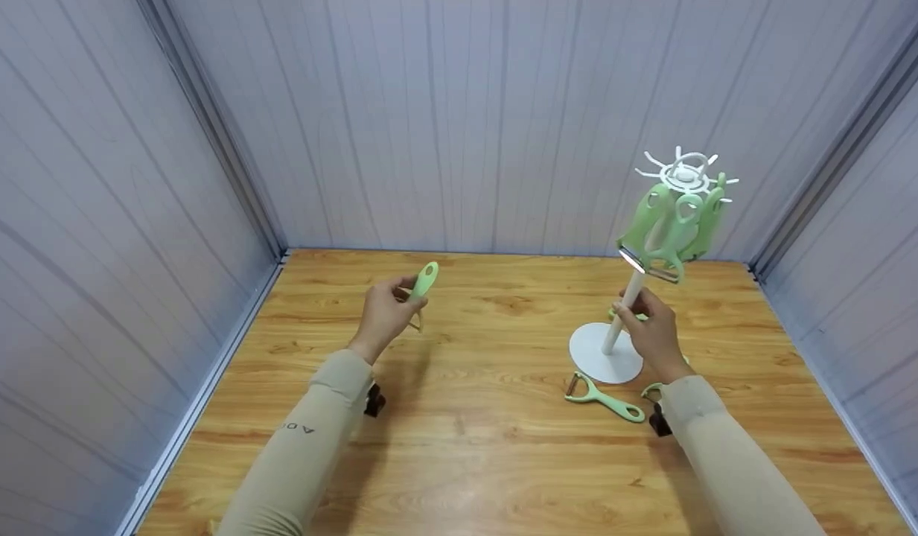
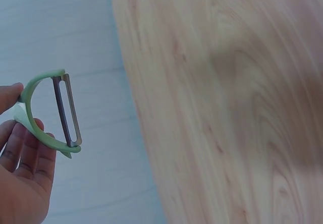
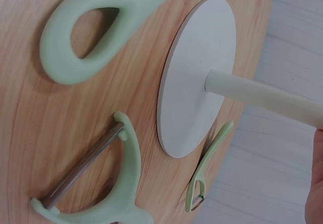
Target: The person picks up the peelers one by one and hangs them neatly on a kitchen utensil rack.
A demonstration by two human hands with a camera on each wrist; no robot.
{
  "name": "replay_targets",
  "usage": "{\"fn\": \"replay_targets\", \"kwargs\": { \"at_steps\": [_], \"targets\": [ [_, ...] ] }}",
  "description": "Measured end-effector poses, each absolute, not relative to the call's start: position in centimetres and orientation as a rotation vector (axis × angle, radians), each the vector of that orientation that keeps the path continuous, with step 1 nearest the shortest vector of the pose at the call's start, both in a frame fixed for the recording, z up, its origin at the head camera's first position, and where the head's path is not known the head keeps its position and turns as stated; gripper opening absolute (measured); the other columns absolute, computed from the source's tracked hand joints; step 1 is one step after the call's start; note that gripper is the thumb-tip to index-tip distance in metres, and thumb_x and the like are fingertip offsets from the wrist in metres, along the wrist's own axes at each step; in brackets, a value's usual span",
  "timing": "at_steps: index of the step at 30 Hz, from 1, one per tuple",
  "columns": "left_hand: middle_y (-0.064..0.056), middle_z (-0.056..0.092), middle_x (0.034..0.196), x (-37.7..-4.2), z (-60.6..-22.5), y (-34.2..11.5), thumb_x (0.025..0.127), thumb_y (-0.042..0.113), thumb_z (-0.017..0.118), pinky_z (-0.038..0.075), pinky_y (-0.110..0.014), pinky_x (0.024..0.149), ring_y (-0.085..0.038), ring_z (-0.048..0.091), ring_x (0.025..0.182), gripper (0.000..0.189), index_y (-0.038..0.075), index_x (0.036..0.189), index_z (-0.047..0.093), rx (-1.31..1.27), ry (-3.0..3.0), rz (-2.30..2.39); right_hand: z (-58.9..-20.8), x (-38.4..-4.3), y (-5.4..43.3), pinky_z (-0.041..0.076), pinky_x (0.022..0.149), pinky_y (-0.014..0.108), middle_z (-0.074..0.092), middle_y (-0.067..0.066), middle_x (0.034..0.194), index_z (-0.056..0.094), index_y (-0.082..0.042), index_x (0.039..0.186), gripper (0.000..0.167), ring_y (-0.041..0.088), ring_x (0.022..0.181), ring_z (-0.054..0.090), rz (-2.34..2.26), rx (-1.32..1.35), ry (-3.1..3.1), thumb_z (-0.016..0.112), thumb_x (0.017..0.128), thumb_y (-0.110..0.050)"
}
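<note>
My left hand (image 1: 386, 313) pinches a green peeler (image 1: 426, 278) above the left half of the table, its holed handle end pointing up. In the left wrist view the peeler's metal blade (image 2: 67, 110) faces away from the fingers. My right hand (image 1: 654, 333) grips the white pole (image 1: 632, 292) of a hook stand, low down near its round base (image 1: 589, 351). From the stand's hook ring (image 1: 684, 177) hang several green peelers (image 1: 643, 223), while other hooks are bare. Another peeler (image 1: 606, 398) lies on the table in front of the base.
Beside my right wrist lies a peeler (image 3: 132, 183), partly hidden by the sleeve in the head view. One more peeler (image 3: 208, 168) rests behind the base. Pale panel walls (image 1: 466, 134) enclose the wooden table (image 1: 488, 447) at the back and both sides.
</note>
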State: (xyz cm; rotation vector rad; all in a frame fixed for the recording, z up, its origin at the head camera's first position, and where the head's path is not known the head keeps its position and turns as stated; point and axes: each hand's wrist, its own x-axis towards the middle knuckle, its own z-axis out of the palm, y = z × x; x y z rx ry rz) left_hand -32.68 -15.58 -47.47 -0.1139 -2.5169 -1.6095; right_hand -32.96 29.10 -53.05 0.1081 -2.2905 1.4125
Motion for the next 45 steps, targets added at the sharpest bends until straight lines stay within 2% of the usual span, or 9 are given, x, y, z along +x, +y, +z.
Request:
{"fn": "replay_targets", "kwargs": {
  "at_steps": [11,23,31,45],
  "targets": [
    [-0.017,0.077,0.118,-33.2,-45.2,-12.4,0.096,0.003,0.082,0.061,-0.028,0.078,-0.023,0.07,0.095,0.037,0.001,0.133,0.075,-0.212,-2.41,-1.636,-53.1,-33.0,28.8,0.047,0.075,0.012,0.072,0.029,0.102,0.07,0.007,0.118,0.016,-0.003,0.081,0.057,1.388,0.089,-2.285,0.07,0.103,0.001],
    [-0.016,0.078,0.114,-33.5,-41.3,-8.8,0.097,0.006,0.083,0.064,-0.031,0.083,-0.024,0.073,0.095,0.037,0.002,0.133,0.075,-0.386,-2.294,-1.662,-53.0,-32.8,28.8,0.046,0.076,0.007,0.072,0.032,0.107,0.069,0.009,0.12,0.017,-0.004,0.082,0.058,1.398,0.096,-2.28,0.069,0.103,0.004],
    [-0.016,0.077,0.118,-33.6,-39.1,-6.4,0.098,0.005,0.081,0.062,-0.03,0.086,-0.023,0.072,0.097,0.038,0.001,0.134,0.073,-0.489,-2.285,-1.638,-53.0,-32.7,29.0,0.047,0.076,0.009,0.074,0.025,0.108,0.072,0.002,0.12,0.018,-0.003,0.083,0.059,1.421,0.102,-2.293,0.074,0.103,-0.003],
    [-0.016,0.077,0.118,-33.6,-35.4,-3.1,0.097,0.005,0.083,0.062,-0.026,0.085,-0.019,0.072,0.094,0.038,-0.001,0.133,0.073,-0.608,-2.233,-1.624,-53.1,-32.7,29.0,0.048,0.074,0.011,0.074,0.022,0.101,0.072,0.002,0.118,0.017,-0.001,0.081,0.059,1.416,0.125,-2.291,0.074,0.103,-0.006]
  ]
}}
